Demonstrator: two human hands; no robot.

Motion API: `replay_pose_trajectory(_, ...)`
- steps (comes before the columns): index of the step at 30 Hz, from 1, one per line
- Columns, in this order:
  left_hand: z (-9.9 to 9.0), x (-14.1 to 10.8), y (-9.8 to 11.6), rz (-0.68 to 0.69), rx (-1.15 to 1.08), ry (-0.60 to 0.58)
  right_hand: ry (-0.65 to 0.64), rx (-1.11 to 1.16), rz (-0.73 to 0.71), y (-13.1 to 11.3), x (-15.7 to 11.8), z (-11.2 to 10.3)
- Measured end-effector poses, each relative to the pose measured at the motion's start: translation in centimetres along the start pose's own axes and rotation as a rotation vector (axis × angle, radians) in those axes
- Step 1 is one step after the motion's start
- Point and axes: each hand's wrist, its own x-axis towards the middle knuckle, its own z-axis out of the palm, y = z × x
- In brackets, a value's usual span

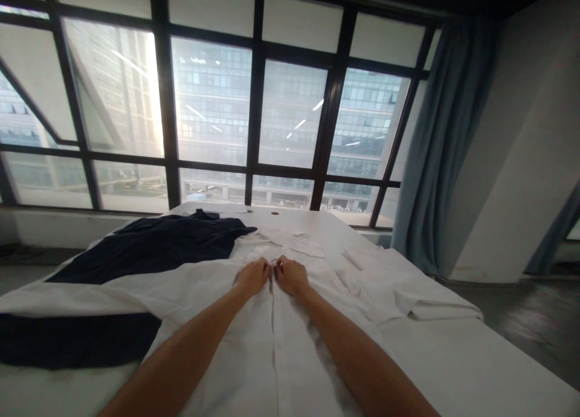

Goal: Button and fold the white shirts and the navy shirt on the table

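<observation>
A white button-up shirt [254, 356] lies front side up on the white table [457, 356], its collar end away from me and one sleeve stretched out to the left. My left hand [254, 277] and my right hand [291, 275] are close together near the top of the front opening. Each pinches one edge of the placket, with a narrow dark gap between the edges. The fingertips are small and partly hidden, so a button between them cannot be made out. Below the hands the placket runs down toward me.
A dark navy garment [158, 245] is spread at the left, partly under the shirt's sleeve. Another white garment [408, 290], loosely folded, lies at the right. Large black-framed windows [254, 103] stand behind the table, with a blue curtain [441, 157] at the right.
</observation>
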Motion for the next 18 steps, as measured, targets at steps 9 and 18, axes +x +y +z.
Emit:
replay_pose_trajectory(9,-0.2,-0.4,0.5,-0.027,0.018,0.010,0.179,-0.051,-0.225,0.2,-0.4,-0.2)
replay_pose_trajectory(18,0.1,-0.1,-0.2,-0.015,-0.053,0.021,0.154,0.002,-0.353,0.9,0.0,0.4)
